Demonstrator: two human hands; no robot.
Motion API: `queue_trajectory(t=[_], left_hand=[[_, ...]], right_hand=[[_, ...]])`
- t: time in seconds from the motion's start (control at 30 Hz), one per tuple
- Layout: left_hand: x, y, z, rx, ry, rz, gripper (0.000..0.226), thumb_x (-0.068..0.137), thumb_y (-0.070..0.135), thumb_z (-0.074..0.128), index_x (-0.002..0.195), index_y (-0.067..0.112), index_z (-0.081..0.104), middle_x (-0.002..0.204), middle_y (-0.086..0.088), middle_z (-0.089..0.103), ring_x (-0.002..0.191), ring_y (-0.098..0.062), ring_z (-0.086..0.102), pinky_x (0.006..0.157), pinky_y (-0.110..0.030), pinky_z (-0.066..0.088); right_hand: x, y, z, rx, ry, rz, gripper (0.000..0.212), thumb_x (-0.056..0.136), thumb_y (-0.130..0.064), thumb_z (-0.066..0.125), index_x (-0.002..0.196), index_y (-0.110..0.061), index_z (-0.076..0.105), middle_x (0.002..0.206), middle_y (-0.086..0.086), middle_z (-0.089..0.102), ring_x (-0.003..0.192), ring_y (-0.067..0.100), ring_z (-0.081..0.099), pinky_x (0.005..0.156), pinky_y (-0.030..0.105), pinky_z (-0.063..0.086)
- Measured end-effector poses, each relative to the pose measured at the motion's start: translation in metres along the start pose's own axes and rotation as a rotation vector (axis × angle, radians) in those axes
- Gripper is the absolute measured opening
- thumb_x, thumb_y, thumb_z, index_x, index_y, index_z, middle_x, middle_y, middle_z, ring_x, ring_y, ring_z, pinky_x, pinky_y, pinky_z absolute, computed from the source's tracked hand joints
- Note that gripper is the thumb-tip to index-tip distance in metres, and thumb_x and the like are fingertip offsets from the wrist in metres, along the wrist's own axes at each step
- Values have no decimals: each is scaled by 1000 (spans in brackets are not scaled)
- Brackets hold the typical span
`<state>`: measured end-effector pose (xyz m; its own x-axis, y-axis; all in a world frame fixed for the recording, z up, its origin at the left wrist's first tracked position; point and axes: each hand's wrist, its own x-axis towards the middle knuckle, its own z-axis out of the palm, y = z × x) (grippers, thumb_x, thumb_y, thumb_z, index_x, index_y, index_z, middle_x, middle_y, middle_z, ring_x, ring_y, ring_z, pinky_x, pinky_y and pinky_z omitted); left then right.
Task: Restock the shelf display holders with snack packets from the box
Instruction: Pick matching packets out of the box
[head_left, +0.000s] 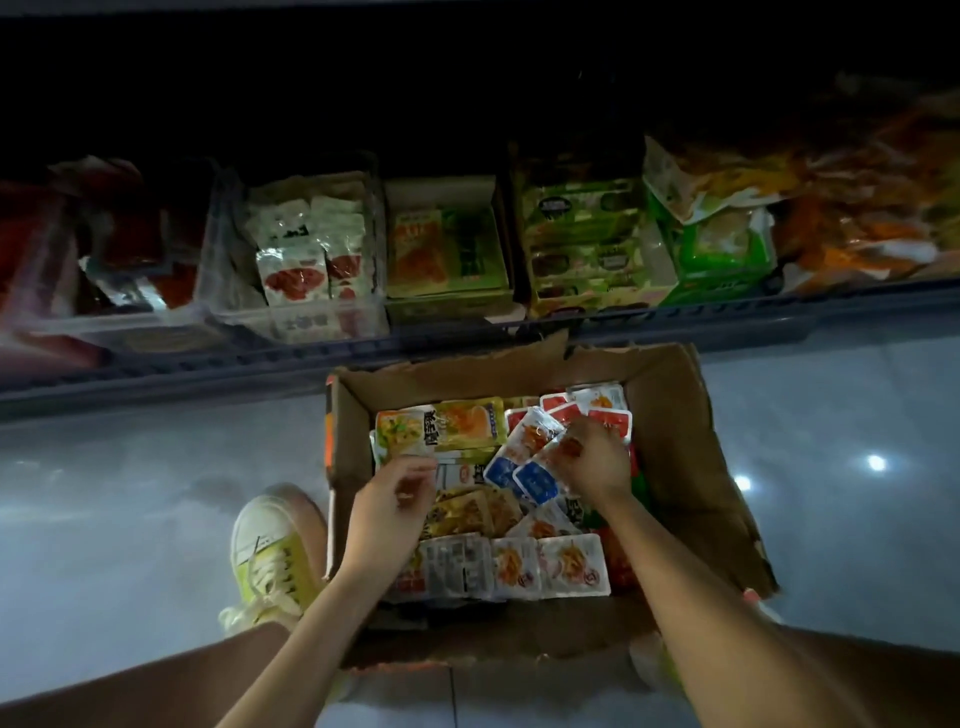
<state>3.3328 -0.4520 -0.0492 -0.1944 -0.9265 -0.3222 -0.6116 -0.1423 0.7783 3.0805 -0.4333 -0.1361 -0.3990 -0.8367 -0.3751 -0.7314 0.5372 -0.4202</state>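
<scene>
An open cardboard box (675, 441) sits on the floor below the shelf, filled with mixed snack packets. My right hand (592, 457) reaches into its middle and grips a small bunch of blue-and-white packets (535, 470) with red pictures. My left hand (387, 512) hovers over the box's left side, fingers loosely curled, holding nothing that I can see. A long yellow-green packet (441, 426) lies at the back left of the box. On the low shelf, a clear display holder (306, 317) contains white-and-red packets (296, 270).
Beside the clear holder stand a green carton (447, 249) and an olive box of packets (582, 249). Green and orange bags (852, 208) fill the shelf's right end, red packets (130, 244) the left. My yellow sneaker (270, 556) is left of the box on a glossy floor.
</scene>
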Motion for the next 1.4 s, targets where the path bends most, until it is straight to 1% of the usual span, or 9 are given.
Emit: queue_trajectory(t=[0.2,0.43,0.57,0.67,0.77,0.93,1.17,1.27,1.4], left_hand=[[11,-7,7,-18,-72,-53,16,92,13,58,100,25,65,96,17,64,90,3,58,75,-11,44],[5,-10,16,-66,-118,-176,15,92,11,59,97,25,63,95,17,60,90,2,55,73,-12,42],[-5,-3,26,-108,-144,-251,12,91,12,61,97,21,66,95,11,63,95,-8,60,76,-15,45],[-15,16,36,-359,-193,-480,9,88,24,66,97,23,64,103,2,65,96,-15,62,84,-31,52],[-21,32,43,-813,-262,-716,54,70,28,77,119,19,57,113,-8,66,103,-26,65,89,-44,53],[-36,36,47,-780,-66,-591,69,68,-3,77,126,21,48,106,-7,68,94,-26,68,84,-48,54],[-45,25,4,-614,-115,-486,35,73,1,75,105,11,64,106,-16,70,92,-30,68,89,-48,52],[-53,44,-20,-586,-189,-383,28,75,5,74,100,13,65,100,-12,72,93,-30,68,88,-44,53],[-67,85,-52,-612,-236,-240,52,65,24,77,113,11,61,100,-10,73,91,-28,70,84,-43,55]], right_hand=[[20,6,13,-327,-70,-117,51,87,-48,56,131,-24,49,135,1,53,129,24,42,109,44,25],[-8,21,-8,-191,90,-73,25,84,-45,64,82,-23,73,94,-3,70,103,17,56,94,35,26],[-43,13,-40,527,149,318,20,81,-35,73,71,-19,68,78,1,71,72,11,63,79,32,47],[-71,-7,-53,1044,3,601,19,74,-23,80,81,-15,64,79,1,69,71,12,65,59,27,49],[-92,-26,-36,1177,-225,719,50,57,-32,87,99,-15,65,95,7,72,85,23,69,79,40,56],[-126,-48,-10,1082,-355,601,71,49,-47,90,109,-18,66,105,4,72,98,24,67,93,45,52],[-145,-62,-35,1043,-361,402,6,84,-25,70,89,-27,69,105,-2,69,106,17,62,101,42,46],[-154,-80,-62,955,-424,176,16,86,-24,67,102,-27,64,108,-5,67,99,9,63,93,31,50],[-167,-114,-103,897,-376,-58,19,85,-17,69,100,-23,60,89,-12,65,74,-7,63,61,9,49]])
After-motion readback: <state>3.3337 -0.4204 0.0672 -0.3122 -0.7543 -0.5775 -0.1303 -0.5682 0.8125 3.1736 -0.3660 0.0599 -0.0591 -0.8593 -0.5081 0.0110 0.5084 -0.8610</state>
